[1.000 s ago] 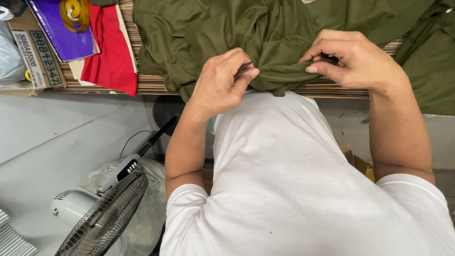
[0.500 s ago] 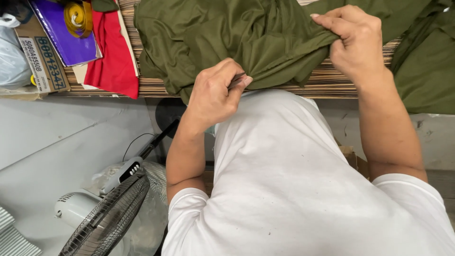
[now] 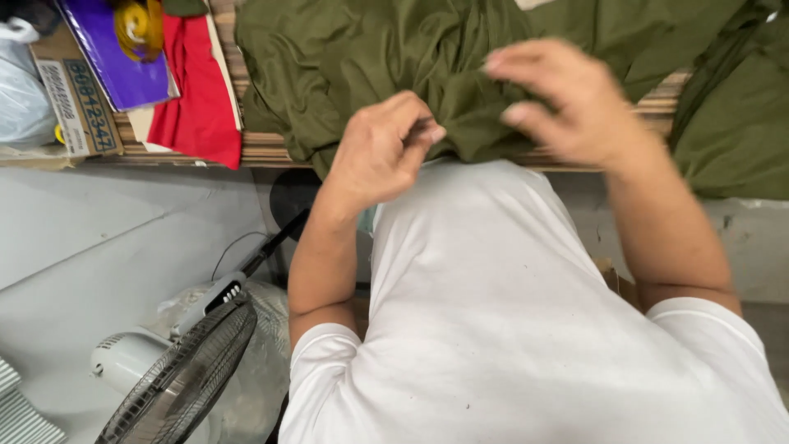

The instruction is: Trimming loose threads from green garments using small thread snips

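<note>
A crumpled olive green cloth (image 3: 353, 57) lies across a striped wooden tabletop (image 3: 263, 150). My left hand (image 3: 380, 152) is at the cloth's near edge, with its fingertips pinched on a fold of it. My right hand (image 3: 567, 99) is blurred. It hovers over the same cloth, to the right of the left hand, with its fingers curled and apart and no fold clearly between them. My white shirt fills the lower part of the view.
A red cloth (image 3: 197, 111), a purple sheet (image 3: 115, 62), a yellow roll (image 3: 136, 25), a cardboard box (image 3: 78, 111) and a white bag (image 3: 20, 94) sit at the table's left. More olive cloth (image 3: 731, 123) hangs at the right. A floor fan (image 3: 181, 378) stands below left.
My right hand went from gripping the cloth near the edge to pulling it farther up the table. It has now let go and come back toward me. My left hand kept its pinch.
</note>
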